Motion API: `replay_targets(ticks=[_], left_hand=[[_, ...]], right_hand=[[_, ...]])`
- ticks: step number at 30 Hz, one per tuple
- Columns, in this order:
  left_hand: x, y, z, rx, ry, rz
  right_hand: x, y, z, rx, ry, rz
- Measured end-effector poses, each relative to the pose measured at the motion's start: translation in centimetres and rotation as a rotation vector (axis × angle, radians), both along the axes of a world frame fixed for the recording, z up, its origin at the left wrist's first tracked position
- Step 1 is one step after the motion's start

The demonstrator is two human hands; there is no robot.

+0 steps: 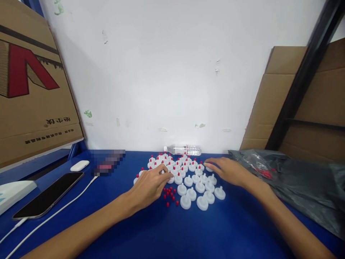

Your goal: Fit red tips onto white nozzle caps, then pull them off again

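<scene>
Round white plastic nozzle caps (199,187) with narrow spouts stand spread over the blue table. Those toward the back carry small red tips (178,174) on their spouts; several at the front right have bare spouts. My left hand (152,182) is over the left side of the group, thumb and fingers pinched together; what they hold is hidden. Loose red tips (169,193) lie just below its fingers. My right hand (226,169) reaches in from the right with fingers stretched and thumb apart, fingertips at a white cap (208,169) they partly cover.
A clear plastic bottle (183,149) lies along the wall behind the caps. Left are a phone (48,196), white cables (56,211), a white case (79,165) and a large carton (35,82). A dark grey plastic sheet (293,187) with a clear bag (260,165) lies right.
</scene>
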State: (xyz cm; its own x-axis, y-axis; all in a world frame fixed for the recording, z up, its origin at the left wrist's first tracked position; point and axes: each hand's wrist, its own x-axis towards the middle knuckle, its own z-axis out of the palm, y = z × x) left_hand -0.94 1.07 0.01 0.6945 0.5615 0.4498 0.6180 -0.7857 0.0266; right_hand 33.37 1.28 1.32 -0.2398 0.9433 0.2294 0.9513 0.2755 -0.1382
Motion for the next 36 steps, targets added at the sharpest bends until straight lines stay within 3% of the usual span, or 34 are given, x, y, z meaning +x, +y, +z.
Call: replay_targets(ticks=[6, 15, 26, 36], left_hand=[[0.1, 0.3, -0.1, -0.037, 0.001, -0.018], [-0.5, 1.1, -0.9, -0.084, -0.009, -0.076], [-0.4, 0.7, -0.3, -0.034, 0.180, -0.060], [-0.4, 0.6, -0.3, -0.032, 0.211, -0.074]], right_hand=[[0.4, 0.7, -2.1, -0.027, -0.012, 0.103], [-1.5, -0.8, 1.1, 0.126, -0.003, 0.024], [-2.6, -1.6, 1.9, 0.330, 0.025, -0.008], [-3.4, -1.6, 1.5, 0.338, 0.049, 0.161]])
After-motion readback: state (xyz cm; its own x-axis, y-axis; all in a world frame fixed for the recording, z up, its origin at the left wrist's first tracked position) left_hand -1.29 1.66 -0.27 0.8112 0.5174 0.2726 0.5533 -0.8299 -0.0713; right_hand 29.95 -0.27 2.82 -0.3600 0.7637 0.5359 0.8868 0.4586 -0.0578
